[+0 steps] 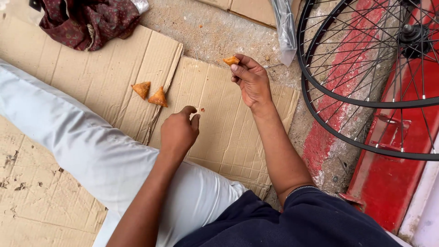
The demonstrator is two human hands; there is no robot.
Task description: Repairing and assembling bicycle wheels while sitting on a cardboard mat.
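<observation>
My right hand pinches a small piece of fried pastry between thumb and fingertips, held above the flattened cardboard. My left hand hovers low over the cardboard with fingers curled and thumb against forefinger; a tiny crumb lies just beyond it, and I cannot tell whether the fingers hold anything. Two triangular golden pastries lie side by side on the cardboard to the left of that hand.
My leg in a light trouser stretches across the cardboard at left. A dark red patterned cloth lies at the top left. Two spoked bicycle wheels lean over a red metal surface at right. A clear plastic bag hangs nearby.
</observation>
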